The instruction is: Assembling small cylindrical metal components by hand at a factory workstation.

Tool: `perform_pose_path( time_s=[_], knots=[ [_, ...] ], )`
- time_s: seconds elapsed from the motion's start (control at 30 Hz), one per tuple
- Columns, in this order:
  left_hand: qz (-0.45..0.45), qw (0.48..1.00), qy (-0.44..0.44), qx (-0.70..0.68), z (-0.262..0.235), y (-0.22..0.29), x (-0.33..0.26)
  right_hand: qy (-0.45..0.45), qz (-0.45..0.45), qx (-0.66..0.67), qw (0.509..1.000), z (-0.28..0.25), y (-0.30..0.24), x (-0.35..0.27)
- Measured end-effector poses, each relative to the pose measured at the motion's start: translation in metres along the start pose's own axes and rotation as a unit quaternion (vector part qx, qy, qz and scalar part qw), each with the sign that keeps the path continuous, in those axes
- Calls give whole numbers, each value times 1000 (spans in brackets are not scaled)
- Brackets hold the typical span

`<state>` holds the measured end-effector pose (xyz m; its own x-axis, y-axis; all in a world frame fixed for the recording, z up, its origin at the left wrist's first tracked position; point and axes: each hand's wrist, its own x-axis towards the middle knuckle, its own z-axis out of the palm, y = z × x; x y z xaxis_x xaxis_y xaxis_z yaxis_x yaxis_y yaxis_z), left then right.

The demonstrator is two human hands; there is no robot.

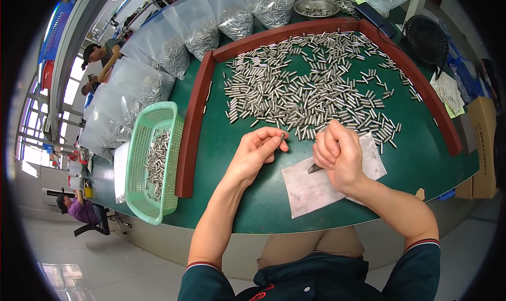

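Head view, from the left: a green mesh basket (153, 161) sits at the left edge of the green table (237, 195), outside the red-brown rail (192, 137), and holds a modest layer of small metal pins (156, 161), well short of full. Behind it stand several clear bags of pins (174, 48), plump and closed at the top as far as can be seen.

Inside the rail, the left hand (255, 153) is closed in a pinch, holding a single pin (282, 137) upright between thumb and fingertips, just below the big heap. To its right, the right hand (337, 153) is curled shut around a small dark tool (314, 168) whose tip pokes out toward the left, above a grey sheet (327, 182) lying on the table.

Beyond both hands lies the spread of loose pins (311, 85), covering much of the railed area. Judging by this, the work is early to midway: some pins are in the basket, one is in hand, and by far the larger share is left on the table. At the far right a black fan (426, 37) stands off the rail.
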<state>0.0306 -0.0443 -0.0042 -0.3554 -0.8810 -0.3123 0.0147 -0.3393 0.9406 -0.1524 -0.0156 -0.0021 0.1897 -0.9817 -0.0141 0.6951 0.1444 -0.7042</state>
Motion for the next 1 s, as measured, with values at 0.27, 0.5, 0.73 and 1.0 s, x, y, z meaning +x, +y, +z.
perform_pose_path(
  time_s=[0.27, 0.5, 0.73, 1.0],
  knots=[
    [59, 969, -7, 240, 20, 2, -16, -4, -11, 2, 1000, 0, -1, -2],
    [120, 889, -8, 442, 35, -2, -24, -31, -64, -2, 997, 1, 2, -3],
    [147, 877, 25, 457, 40, -3, -26, -20, -55, -18, 998, 0, 4, -2],
    [194, 858, 37, 473, 41, -8, -27, -20, -49, -21, 998, 2, 4, -3]
  ],
)
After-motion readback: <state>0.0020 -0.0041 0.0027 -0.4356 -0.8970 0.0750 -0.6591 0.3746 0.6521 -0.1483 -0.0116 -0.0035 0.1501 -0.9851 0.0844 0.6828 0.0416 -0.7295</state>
